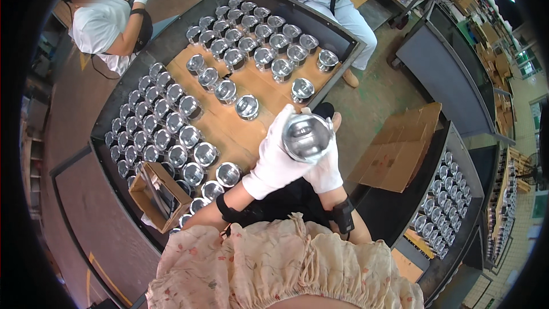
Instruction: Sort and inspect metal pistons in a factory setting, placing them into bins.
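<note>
A shiny metal piston (307, 137) is held up in front of me, its domed crown toward my view. Wrapped round its left side is my left hand (277, 157) in a white glove. My right hand (326, 169), gloved too, grips it from the right and below; the piston hides most of those fingers. Beyond my hands, a single piston (302, 90) stands near the right wall of the bin, and another (247, 107) stands farther left on the brown cardboard (234, 134). Black bands circle both my wrists.
Rows of pistons fill the far and left parts of a dark metal bin (103, 103). An open cardboard box (160, 194) sits over some at its near left. A cardboard sheet (397, 151) leans at right, beside another piston bin (443, 200). Two gloved people stand beyond.
</note>
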{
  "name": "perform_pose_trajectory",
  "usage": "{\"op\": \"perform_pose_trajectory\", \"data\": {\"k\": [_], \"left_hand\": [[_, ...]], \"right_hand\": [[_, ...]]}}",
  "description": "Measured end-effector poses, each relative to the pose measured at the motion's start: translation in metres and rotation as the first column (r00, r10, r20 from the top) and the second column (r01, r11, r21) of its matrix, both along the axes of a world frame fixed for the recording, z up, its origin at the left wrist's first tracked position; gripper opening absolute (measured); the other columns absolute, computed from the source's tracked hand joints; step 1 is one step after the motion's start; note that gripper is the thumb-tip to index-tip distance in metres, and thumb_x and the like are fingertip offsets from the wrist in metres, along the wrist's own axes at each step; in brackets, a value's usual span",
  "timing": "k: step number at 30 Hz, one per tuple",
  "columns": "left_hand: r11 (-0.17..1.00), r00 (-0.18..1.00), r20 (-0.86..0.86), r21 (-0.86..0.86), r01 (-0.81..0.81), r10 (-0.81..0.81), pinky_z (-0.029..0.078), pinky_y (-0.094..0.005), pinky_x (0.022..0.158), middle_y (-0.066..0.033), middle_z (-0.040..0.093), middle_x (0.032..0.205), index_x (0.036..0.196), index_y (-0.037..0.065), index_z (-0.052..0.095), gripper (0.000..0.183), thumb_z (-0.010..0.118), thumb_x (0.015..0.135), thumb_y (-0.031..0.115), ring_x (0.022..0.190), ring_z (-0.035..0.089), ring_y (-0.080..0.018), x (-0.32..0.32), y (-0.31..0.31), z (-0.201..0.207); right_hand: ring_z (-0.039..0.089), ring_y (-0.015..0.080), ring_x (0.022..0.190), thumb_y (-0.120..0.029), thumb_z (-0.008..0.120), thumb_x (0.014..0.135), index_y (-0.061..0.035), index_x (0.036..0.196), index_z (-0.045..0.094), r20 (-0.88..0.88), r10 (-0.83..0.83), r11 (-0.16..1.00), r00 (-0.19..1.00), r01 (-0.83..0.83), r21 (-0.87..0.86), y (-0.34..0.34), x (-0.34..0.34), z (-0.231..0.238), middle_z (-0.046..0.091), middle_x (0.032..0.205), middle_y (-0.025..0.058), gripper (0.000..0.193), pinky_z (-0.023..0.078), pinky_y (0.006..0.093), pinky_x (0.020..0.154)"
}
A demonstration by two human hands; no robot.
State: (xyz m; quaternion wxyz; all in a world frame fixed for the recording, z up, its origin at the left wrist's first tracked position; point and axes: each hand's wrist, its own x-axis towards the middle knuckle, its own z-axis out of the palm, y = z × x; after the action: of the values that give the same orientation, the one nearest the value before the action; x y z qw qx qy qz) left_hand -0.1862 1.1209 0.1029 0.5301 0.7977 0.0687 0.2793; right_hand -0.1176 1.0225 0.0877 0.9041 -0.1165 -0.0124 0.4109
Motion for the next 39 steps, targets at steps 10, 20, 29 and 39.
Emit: {"op": "perform_pose_trajectory", "data": {"k": [10, 20, 29, 39], "left_hand": [[0.998, 0.978, 0.204, 0.047, 0.034, -0.043, 0.050, -0.0358, 0.095, -0.0156, 0.061, 0.122, 0.143, -0.002, 0.031, 0.102, 0.089, 0.061, 0.015, 0.112, 0.062, -0.0268, -0.003, 0.003, -0.006], [0.936, 0.978, 0.179, 0.316, -0.157, 0.103, 0.051, -0.0378, 0.093, -0.0181, 0.057, 0.125, 0.141, 0.001, 0.036, 0.107, 0.093, 0.052, 0.021, 0.111, 0.061, -0.0315, -0.005, 0.005, 0.015], [0.895, 0.979, 0.191, 0.420, -0.149, 0.074, 0.038, -0.0498, 0.105, -0.0116, 0.064, 0.115, 0.120, 0.005, 0.057, 0.076, 0.089, 0.052, 0.021, 0.112, 0.058, -0.0314, -0.016, 0.013, 0.042], [0.835, 0.996, 0.011, 0.545, -0.077, 0.085, 0.035, -0.0531, 0.106, -0.0070, 0.067, 0.097, 0.094, 0.010, 0.066, 0.025, 0.071, 0.070, 0.008, 0.101, 0.063, -0.0254, -0.011, -0.012, 0.042]], "right_hand": [[0.063, 0.0210, 0.105, -0.049, 0.041, 0.101, -0.0092, 0.139, 0.043, 0.201, -0.161, 0.910, 0.966, 0.224, -0.350, -0.005, -0.004, 0.030, 0.064, 0.115, 0.0118, 0.056, 0.052, 0.0354, 0.092], [0.059, 0.0225, 0.113, -0.044, 0.038, 0.102, -0.0067, 0.143, 0.041, -0.034, 0.007, 1.000, 0.999, -0.006, 0.015, 0.000, 0.001, 0.002, 0.060, 0.125, 0.0110, 0.055, 0.046, 0.0359, 0.101], [0.061, 0.0233, 0.109, -0.042, 0.040, 0.101, -0.0069, 0.141, 0.043, -0.115, -0.021, 0.996, 0.993, 0.011, -0.085, 0.003, 0.003, -0.007, 0.061, 0.125, 0.0106, 0.053, 0.051, 0.0372, 0.095], [0.063, 0.0244, 0.105, -0.049, 0.044, 0.100, -0.0023, 0.141, 0.040, 0.045, -0.142, 0.934, 0.989, 0.149, -0.323, 0.003, 0.002, -0.008, 0.062, 0.115, 0.0175, 0.063, 0.052, 0.0347, 0.091]]}}
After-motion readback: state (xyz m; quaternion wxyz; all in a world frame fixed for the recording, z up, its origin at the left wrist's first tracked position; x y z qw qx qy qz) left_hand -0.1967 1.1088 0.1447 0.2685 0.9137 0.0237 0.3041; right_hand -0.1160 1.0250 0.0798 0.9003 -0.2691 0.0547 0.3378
